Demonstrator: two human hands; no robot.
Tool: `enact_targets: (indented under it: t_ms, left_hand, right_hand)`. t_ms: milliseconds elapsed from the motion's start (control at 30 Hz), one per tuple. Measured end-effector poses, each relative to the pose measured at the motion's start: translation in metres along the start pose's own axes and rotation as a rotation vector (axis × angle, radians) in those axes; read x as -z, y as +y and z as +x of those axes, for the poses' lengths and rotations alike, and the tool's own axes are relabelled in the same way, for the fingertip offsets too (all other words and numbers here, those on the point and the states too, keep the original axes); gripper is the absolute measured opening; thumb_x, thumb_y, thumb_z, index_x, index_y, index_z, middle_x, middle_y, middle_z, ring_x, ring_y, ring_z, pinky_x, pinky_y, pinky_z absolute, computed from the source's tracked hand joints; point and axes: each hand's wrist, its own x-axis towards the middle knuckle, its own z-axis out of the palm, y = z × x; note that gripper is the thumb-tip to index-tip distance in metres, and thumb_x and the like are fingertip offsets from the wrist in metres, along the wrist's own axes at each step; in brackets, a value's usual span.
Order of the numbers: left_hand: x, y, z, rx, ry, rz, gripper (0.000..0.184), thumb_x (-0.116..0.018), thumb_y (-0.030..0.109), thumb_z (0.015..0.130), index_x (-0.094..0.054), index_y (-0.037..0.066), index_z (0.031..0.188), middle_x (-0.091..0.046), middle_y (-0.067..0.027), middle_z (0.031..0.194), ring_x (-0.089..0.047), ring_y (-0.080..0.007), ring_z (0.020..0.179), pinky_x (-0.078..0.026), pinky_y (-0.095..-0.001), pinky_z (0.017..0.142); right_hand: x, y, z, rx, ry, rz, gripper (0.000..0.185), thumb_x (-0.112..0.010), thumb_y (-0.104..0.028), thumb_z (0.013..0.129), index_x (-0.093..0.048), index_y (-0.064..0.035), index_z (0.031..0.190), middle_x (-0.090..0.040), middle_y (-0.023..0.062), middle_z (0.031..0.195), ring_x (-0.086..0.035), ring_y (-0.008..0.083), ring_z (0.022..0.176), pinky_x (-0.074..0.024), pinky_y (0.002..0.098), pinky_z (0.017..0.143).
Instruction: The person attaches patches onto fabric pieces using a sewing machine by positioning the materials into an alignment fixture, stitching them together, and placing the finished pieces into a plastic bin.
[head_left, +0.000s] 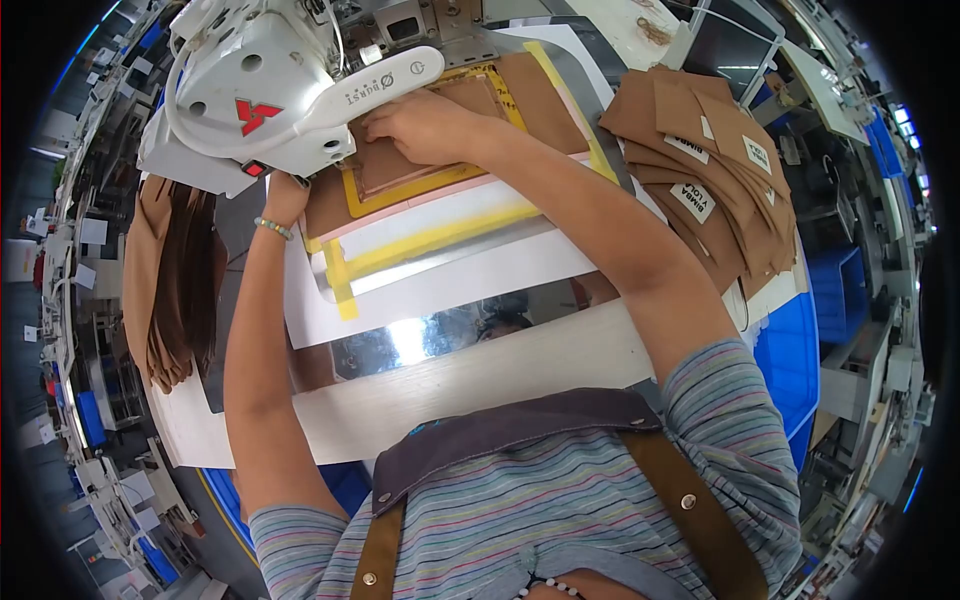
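My right hand point(422, 127) rests on a brown piece point(400, 170) inside a yellow-edged frame point(385, 207), under the arm of a white sewing machine point(240, 90). Its fingers are bent, and their tips are partly hidden by the machine arm. My left hand point(287, 198) is beside the machine head at the frame's left side. The machine covers most of its fingers. Yellow tape point(430, 246) runs along the clear plate around the frame.
Brown pieces with white labels point(705, 165) lie stacked at the right. More brown pieces point(165, 280) hang at the left. A shiny metal plate point(450, 335) is set in the near table edge point(500, 385). Blue bins point(790, 350) stand below right.
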Motion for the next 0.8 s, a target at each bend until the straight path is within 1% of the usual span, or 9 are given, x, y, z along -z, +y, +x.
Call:
enact_targets:
  t_ms: [67, 167, 200, 267, 367, 467, 567, 700, 800]
  left_hand:
    - [0.007, 0.034, -0.007, 0.231, 0.079, -0.334, 0.024, -0.058, 0.006, 0.093, -0.068, -0.006, 0.110, -0.072, -0.0153, 0.092, -0.069, -0.0191, 0.091, -0.052, -0.0323, 0.081]
    - [0.020, 0.037, -0.021, 0.191, 0.031, -0.306, 0.023, -0.053, 0.008, 0.096, -0.068, -0.006, 0.107, -0.069, -0.0081, 0.084, -0.061, -0.0091, 0.082, -0.047, -0.0270, 0.073]
    - [0.026, 0.049, -0.026, 0.177, 0.015, -0.280, 0.023, -0.054, 0.009, 0.097, -0.068, -0.005, 0.108, -0.068, -0.0067, 0.084, -0.059, -0.0089, 0.081, -0.047, -0.0271, 0.072]
    - [0.037, 0.080, -0.036, 0.147, -0.013, -0.229, 0.022, -0.055, 0.010, 0.099, -0.068, -0.004, 0.109, -0.066, -0.0041, 0.083, -0.057, -0.0087, 0.079, -0.046, -0.0271, 0.070]
    - [0.041, 0.085, -0.048, 0.160, -0.067, -0.202, 0.021, -0.058, 0.014, 0.102, -0.068, -0.003, 0.111, -0.069, -0.0035, 0.090, -0.058, -0.0089, 0.084, -0.047, -0.0257, 0.077]
    - [0.038, 0.103, -0.057, 0.065, -0.053, -0.374, 0.023, -0.058, 0.015, 0.104, -0.069, -0.002, 0.115, -0.072, -0.0066, 0.102, -0.061, -0.0103, 0.095, -0.047, -0.0255, 0.089]
    - [0.045, 0.123, -0.065, 0.069, -0.099, -0.333, 0.024, -0.057, 0.013, 0.105, -0.071, 0.000, 0.119, -0.072, -0.0100, 0.115, -0.063, -0.0143, 0.107, -0.046, -0.0277, 0.099]
    - [0.048, 0.136, -0.070, -0.006, -0.120, -0.234, 0.025, -0.056, 0.011, 0.104, -0.072, 0.002, 0.121, -0.072, -0.0123, 0.119, -0.065, -0.0212, 0.112, -0.047, -0.0319, 0.101]
    - [0.049, 0.150, -0.071, -0.026, -0.128, -0.184, 0.024, -0.058, 0.009, 0.102, -0.072, 0.002, 0.120, -0.072, -0.0137, 0.120, -0.065, -0.0260, 0.116, -0.047, -0.0348, 0.102]
  right_hand:
    - [0.003, -0.003, -0.003, 0.011, -0.003, 0.036, 0.035, -0.054, -0.005, 0.088, -0.073, -0.0125, 0.117, -0.070, 0.0043, 0.125, -0.059, 0.0273, 0.122, -0.0465, 0.0447, 0.106]
    - [0.008, -0.008, -0.006, 0.021, -0.031, 0.092, 0.034, -0.055, -0.005, 0.087, -0.073, -0.0120, 0.115, -0.071, 0.0045, 0.122, -0.060, 0.0280, 0.117, -0.0470, 0.0444, 0.104]
    - [0.011, -0.011, -0.006, 0.023, -0.044, 0.112, 0.034, -0.055, -0.005, 0.086, -0.073, -0.0119, 0.114, -0.071, 0.0045, 0.122, -0.061, 0.0283, 0.116, -0.0472, 0.0443, 0.104]
    - [0.019, -0.019, -0.009, 0.008, -0.074, 0.154, 0.033, -0.054, -0.001, 0.086, -0.073, -0.0085, 0.112, -0.070, 0.0051, 0.125, -0.059, 0.0288, 0.117, -0.0470, 0.0435, 0.105]
    - [0.023, -0.022, -0.012, 0.021, -0.105, 0.219, 0.031, -0.054, 0.000, 0.086, -0.073, -0.0064, 0.110, -0.069, 0.0054, 0.128, -0.059, 0.0294, 0.118, -0.0474, 0.0436, 0.105]
    - [0.027, -0.028, -0.015, 0.040, -0.116, 0.248, 0.029, -0.055, 0.000, 0.087, -0.073, -0.0056, 0.109, -0.069, 0.0055, 0.128, -0.059, 0.0302, 0.117, -0.0480, 0.0438, 0.104]
    - [0.029, -0.035, -0.021, 0.049, -0.120, 0.256, 0.026, -0.057, -0.001, 0.087, -0.072, -0.0049, 0.107, -0.069, 0.0056, 0.128, -0.059, 0.0305, 0.116, -0.0483, 0.0436, 0.104]
    - [0.032, -0.042, -0.025, 0.056, -0.175, 0.255, 0.026, -0.057, -0.001, 0.088, -0.072, -0.0051, 0.109, -0.069, 0.0057, 0.129, -0.059, 0.0299, 0.118, -0.0477, 0.0424, 0.105]
    - [0.034, -0.044, -0.033, 0.107, -0.118, 0.252, 0.027, -0.059, -0.003, 0.090, -0.073, -0.0060, 0.112, -0.070, 0.0063, 0.126, -0.059, 0.0296, 0.117, -0.0469, 0.0426, 0.105]
